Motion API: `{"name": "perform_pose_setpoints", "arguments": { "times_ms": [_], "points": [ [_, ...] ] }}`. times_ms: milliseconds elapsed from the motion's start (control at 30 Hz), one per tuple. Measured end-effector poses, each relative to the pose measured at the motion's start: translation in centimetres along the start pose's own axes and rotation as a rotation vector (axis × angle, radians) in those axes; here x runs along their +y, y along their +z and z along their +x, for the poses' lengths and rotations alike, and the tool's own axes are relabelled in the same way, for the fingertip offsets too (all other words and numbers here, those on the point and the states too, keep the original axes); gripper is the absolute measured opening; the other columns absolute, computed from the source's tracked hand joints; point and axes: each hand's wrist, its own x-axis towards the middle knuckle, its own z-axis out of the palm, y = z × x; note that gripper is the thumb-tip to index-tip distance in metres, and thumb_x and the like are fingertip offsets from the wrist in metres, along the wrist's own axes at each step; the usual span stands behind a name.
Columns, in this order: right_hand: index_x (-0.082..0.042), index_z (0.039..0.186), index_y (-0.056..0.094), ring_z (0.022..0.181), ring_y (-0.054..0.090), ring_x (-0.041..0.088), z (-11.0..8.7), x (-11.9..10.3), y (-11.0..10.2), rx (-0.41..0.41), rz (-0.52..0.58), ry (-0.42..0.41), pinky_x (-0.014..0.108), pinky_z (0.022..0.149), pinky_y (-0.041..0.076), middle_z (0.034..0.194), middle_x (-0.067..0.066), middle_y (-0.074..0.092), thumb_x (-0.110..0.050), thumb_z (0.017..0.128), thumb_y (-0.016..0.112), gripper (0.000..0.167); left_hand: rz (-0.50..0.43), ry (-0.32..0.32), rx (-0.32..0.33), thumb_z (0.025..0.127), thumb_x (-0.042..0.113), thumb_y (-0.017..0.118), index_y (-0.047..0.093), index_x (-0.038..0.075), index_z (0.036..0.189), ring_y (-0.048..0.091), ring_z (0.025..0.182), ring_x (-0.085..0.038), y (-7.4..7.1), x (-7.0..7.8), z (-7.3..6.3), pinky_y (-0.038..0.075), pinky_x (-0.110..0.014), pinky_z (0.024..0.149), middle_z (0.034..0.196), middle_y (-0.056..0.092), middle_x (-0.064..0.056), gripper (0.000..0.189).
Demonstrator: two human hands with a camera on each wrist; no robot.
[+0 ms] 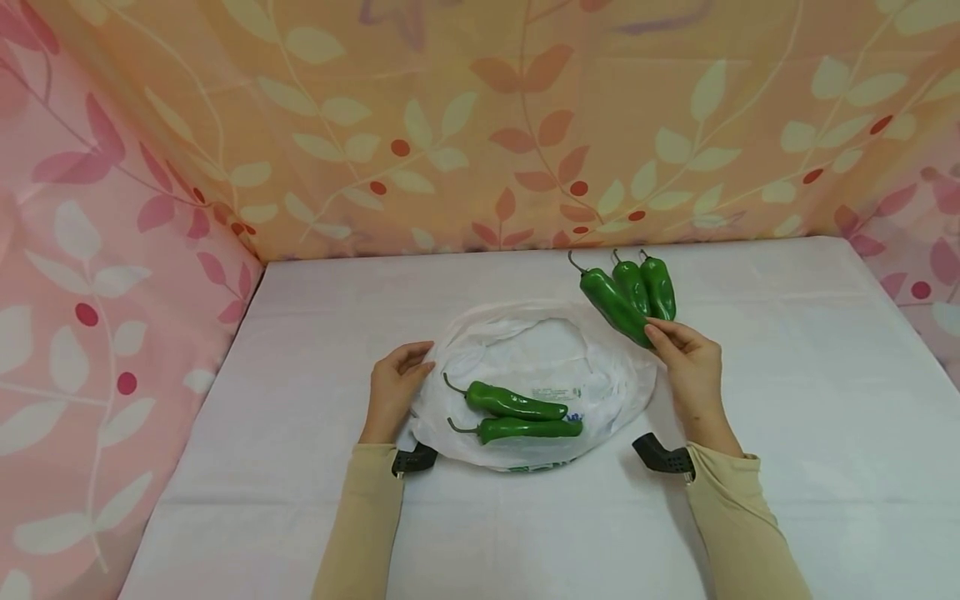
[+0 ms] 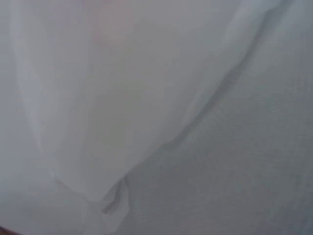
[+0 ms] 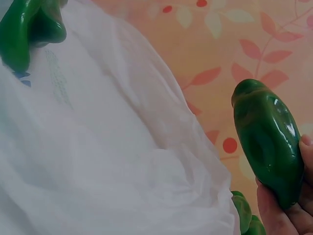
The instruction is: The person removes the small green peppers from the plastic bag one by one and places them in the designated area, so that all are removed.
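Beige sleeves (image 1: 352, 525) come closest to view, entering between seven and eight and between four and five on a clock centred on the plastic bag (image 1: 517, 454), each with a black wrist mount (image 1: 415, 458) jutting inward. White cloth (image 1: 247, 417) runs wide beyond my wrists at nine and at three, giving both arms room sideways; at twelve its far edge meets the floral backdrop (image 1: 487, 125). Space tightens between one and two, where two green peppers (image 1: 660, 287) lie side by side near that edge, stems toward the backdrop. The white bag lies with its mouth spread and rim crumpled, and within it two long peppers (image 1: 517, 402) rest alongside each other, stems toward nine. At nine o'clock my left hand (image 1: 393, 387) holds the rim between thumb and curled fingers; that wrist's view gives only blurred folds and cloth. At three my right hand (image 1: 693, 375) is clamped on another pepper (image 1: 611, 302), thumb and fingers pinching its tip, stem aimed between ten and eleven; whether it touches the pair behind, I cannot tell.
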Motion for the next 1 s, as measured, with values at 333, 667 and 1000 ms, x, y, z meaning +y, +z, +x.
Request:
{"name": "perform_pose_setpoints", "arguments": {
  "times_ms": [333,667,1000],
  "points": [
    [0.001,0.098,0.073,0.080,0.064,0.005,0.3,-0.1,-0.3,0.107,0.095,0.067,0.015,0.068,0.051,0.086,-0.003,0.068,0.000,0.086,0.066,0.014,0.007,-0.008,-0.002,0.087,0.003,0.067,0.066,0.004,0.115,0.063,0.102,-0.020,-0.1,0.0,-0.1,0.048,-0.026,0.086,0.111,0.066,-0.013,0.028],
    [-0.003,0.091,0.074,0.082,0.066,0.010,1.1,-0.4,-1.1,0.167,0.222,0.134,0.018,0.072,0.052,0.090,0.004,0.067,0.000,0.085,0.067,0.010,0.007,0.006,0.005,0.086,0.002,0.067,0.067,0.004,0.114,0.063,0.103,-0.021,0.0,0.1,0.0,0.047,-0.026,0.088,0.111,0.066,-0.014,0.029],
    [-0.001,0.091,0.073,0.081,0.066,0.012,1.9,-0.5,-1.7,0.246,0.269,0.167,0.019,0.069,0.052,0.088,0.005,0.068,0.000,0.082,0.070,0.010,0.012,-0.016,0.000,0.086,0.003,0.067,0.067,0.006,0.115,0.062,0.104,-0.021,-0.1,0.2,-0.1,0.047,-0.030,0.090,0.112,0.066,-0.012,0.029]
  ]
}}
